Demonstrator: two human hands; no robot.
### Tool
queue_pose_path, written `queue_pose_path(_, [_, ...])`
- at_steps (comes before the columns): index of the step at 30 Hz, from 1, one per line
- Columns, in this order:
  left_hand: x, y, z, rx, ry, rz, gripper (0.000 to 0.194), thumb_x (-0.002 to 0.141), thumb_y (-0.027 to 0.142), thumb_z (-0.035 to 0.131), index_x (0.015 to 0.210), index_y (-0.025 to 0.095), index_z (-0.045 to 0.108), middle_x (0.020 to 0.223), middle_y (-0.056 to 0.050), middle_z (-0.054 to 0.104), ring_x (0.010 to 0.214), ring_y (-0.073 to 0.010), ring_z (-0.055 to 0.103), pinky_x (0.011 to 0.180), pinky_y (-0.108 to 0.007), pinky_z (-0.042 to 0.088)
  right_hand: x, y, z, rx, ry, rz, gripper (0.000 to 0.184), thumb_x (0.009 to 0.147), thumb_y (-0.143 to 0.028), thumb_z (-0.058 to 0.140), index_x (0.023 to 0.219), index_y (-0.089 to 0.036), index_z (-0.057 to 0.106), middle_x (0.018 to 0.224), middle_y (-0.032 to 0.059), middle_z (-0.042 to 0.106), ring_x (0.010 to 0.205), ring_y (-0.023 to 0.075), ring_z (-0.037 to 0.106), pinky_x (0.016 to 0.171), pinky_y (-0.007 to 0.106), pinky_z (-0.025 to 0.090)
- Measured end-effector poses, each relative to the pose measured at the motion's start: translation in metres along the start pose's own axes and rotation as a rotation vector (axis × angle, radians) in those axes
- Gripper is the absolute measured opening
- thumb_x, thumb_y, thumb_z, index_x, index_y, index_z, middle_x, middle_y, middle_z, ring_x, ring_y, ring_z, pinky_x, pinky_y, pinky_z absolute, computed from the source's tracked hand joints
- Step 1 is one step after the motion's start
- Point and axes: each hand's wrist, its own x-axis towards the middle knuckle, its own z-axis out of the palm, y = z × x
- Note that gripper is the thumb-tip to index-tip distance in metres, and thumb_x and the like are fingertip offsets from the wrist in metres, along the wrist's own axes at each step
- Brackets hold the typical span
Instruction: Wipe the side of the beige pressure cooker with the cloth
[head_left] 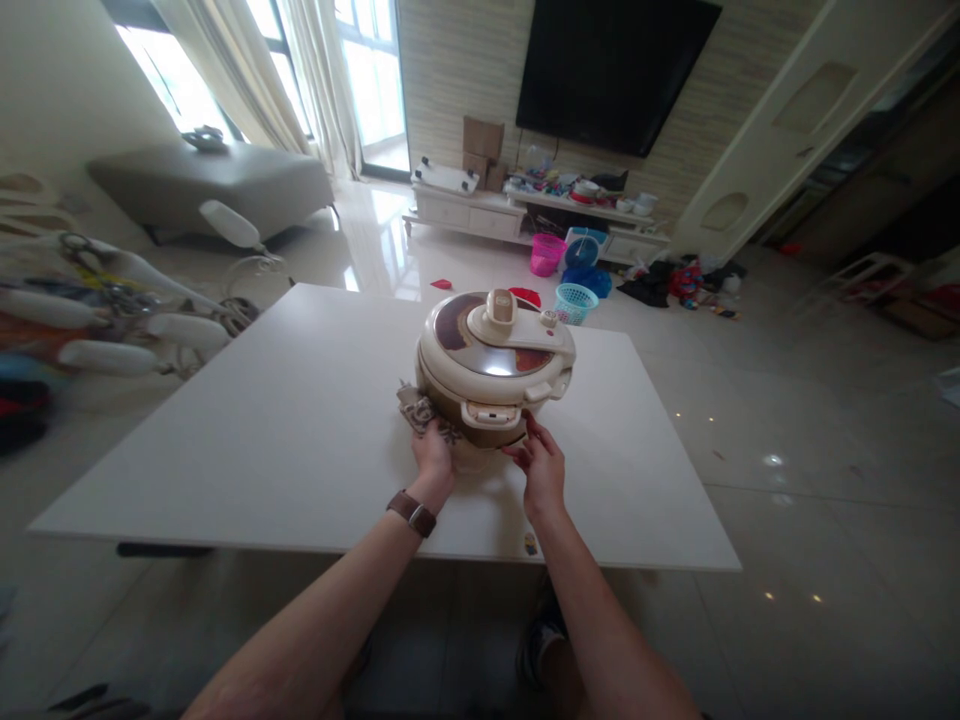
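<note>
A cream and brown electric pressure cooker [495, 365] is at the middle of the white table, its lid closed and its front handle facing me. My left hand [433, 455] is closed at the cooker's lower left side around a grey-brown and white bundle [417, 408]. Whether that bundle is a crumpled cloth or a coiled cord, I cannot tell. Fingers of my right hand [544, 465] are bent against the cooker's lower right edge. The cooker's underside is hidden, so any gap above the tabletop cannot be made out.
The white table [300, 450] has a small sticker [530, 544] near its front edge. Beyond stand a pink basket [547, 255], a light blue basket [576, 303] and a cluttered TV cabinet [480, 215]. At the left are white-handled equipment [112, 355] and a grey bench [217, 185].
</note>
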Motion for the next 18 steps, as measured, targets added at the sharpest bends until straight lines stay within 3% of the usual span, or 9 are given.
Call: queue_pose_path(18, [-0.0032, 0.0032, 0.002, 0.015, 0.025, 0.009, 0.027, 0.077, 0.03, 0.067, 0.1, 0.016, 0.072, 0.1, -0.009, 0.073, 0.096, -0.024, 0.069, 0.096, -0.044, 0.057, 0.0001, 0.0, 0.0002, 0.007, 0.009, 0.004, 0.058, 0.068, -0.032, 0.066, 0.123, -0.02, 0.078, 0.105, 0.0053, 0.082, 0.065, 0.0161, 0.076, 0.058, 0.024, 0.047])
